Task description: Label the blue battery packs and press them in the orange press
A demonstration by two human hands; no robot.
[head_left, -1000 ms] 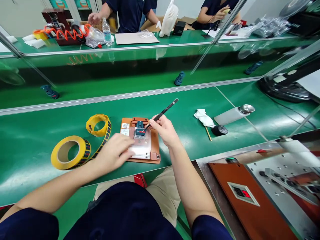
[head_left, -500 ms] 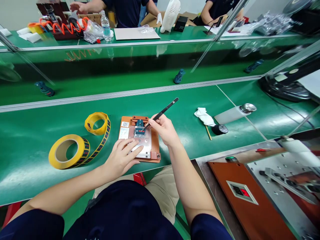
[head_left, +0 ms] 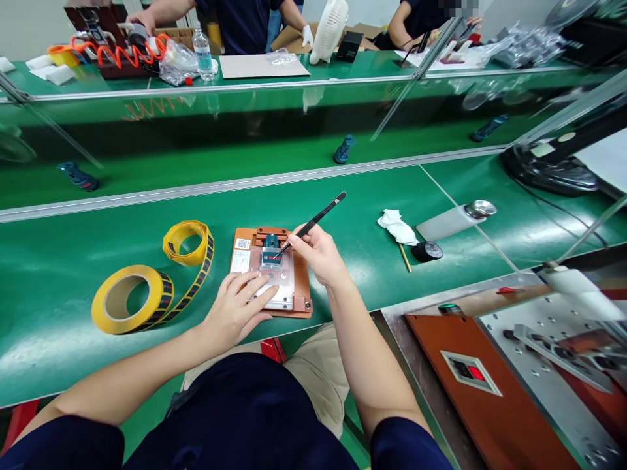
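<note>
My right hand point(head_left: 319, 253) grips a pair of black tweezers point(head_left: 321, 215), their tip at a dark label with red lettering point(head_left: 272, 258). That label lies in the window of a clear plate on an orange-brown fixture point(head_left: 304, 281). A dark blue-green part point(head_left: 271, 241) sits in the fixture just behind the label. With fingers spread, my left hand point(head_left: 238, 300) lies flat on the near part of the clear plate. Left of the fixture, a yellow roll of labels point(head_left: 110, 307) stands on the bench, its strip running to a smaller yellow coil point(head_left: 171, 241).
A white bottle point(head_left: 448, 222), a crumpled tissue point(head_left: 399, 228) and a black round object point(head_left: 427, 251) lie to the right. Beyond the rail, several dark blue parts rest on the green belt point(head_left: 220, 163). An orange-topped machine point(head_left: 470, 418) stands at lower right. Co-workers are across the belt.
The view has shifted slightly. My hands keep almost the same places, with the tweezer tip still at the label. A co-worker's hand across the belt has come down onto an object beside the orange coiled hose.
</note>
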